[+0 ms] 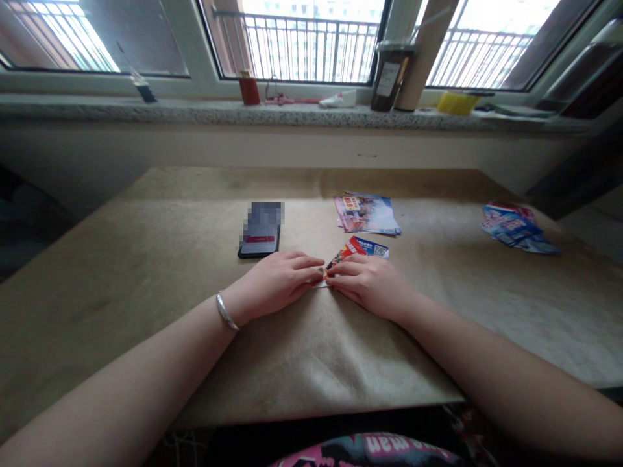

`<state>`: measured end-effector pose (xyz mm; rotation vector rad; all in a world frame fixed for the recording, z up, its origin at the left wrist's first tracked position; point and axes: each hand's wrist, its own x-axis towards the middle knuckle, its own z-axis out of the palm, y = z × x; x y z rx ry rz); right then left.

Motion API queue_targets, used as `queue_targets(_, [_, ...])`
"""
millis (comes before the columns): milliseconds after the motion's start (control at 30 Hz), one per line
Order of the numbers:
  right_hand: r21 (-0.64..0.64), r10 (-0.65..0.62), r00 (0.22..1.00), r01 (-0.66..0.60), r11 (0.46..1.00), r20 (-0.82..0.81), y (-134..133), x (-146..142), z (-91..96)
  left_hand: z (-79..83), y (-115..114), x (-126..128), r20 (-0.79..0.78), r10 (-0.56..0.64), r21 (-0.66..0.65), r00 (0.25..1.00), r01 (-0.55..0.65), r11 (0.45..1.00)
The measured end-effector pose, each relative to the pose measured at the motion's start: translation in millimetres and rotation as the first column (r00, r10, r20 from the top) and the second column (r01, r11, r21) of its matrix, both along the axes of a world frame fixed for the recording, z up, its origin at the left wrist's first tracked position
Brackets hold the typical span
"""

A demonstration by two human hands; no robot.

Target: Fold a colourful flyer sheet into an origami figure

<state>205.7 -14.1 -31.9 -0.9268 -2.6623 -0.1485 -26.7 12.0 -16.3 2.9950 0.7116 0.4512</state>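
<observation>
Across a tan worktop, a colorful leaflet lies at the frame's center, apparently part-folded, unfinished. Left hand and right hand rest fingertips nearly together on its lower-left end; any pinch cannot be told. Stacked sheets above look unworked; a pile at far right may already be folded.

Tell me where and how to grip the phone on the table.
Pinch the long edges around mid-length, probably from above: the phone lies flat, screen up, a thin slab narrower across than long, with the left hand nearest.
</observation>
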Motion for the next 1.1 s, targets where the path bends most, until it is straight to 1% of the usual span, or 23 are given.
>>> queue_targets(133, [0.024,0.038,0.999,-0.037,0.999,-0.033,2.2,0.2,-1.2,0.1,0.1,0.2,0.019,-0.055,0.013,0.998,0.055,0.998])
queue_targets(233, [0.017,0.097,0.992,-0.096,0.995,-0.077,3.5,0.7,-2.3,6.5,-3.3,0.4,0.0,-0.119,-0.002,0.993,0.119,0.993])
queue_targets(300, [0.013,0.117,0.988,-0.116,0.993,-0.104,4.2,0.6,-2.4,10.8,-6.8,0.9,-0.024,-0.14,-0.03,0.99,0.139,0.99])
queue_targets(400, [0.009,0.083,0.989,-0.082,0.997,-0.121,5.2,0.0,-1.3,11.8,-10.7,2.1,-0.056,-0.099,-0.041,0.994,0.097,0.994])
queue_targets(467, [0.005,0.061,0.991,-0.06,0.998,-0.12,5.8,-0.3,-0.3,8.2,-11.0,3.2,-0.064,-0.05,-0.065,0.997,0.046,0.997])
queue_targets(667, [-0.04,-0.017,0.994,0.012,0.999,-0.109,6.3,0.1,0.1,-4.0,-9.1,6.6,-0.05,0.012,-0.083,0.999,-0.016,0.996])
queue_targets(867, [-0.085,-0.029,0.991,0.018,0.996,-0.128,6.2,0.0,0.0,-7.5,-9.9,6.5,-0.001,0.02,-0.108,1.0,-0.02,0.994])
queue_targets(1100, [-0.11,-0.046,0.991,0.031,0.993,-0.128,6.2,-0.2,0.6,-5.1,-10.3,5.8,-0.007,0.019,-0.144,1.0,-0.02,0.989])
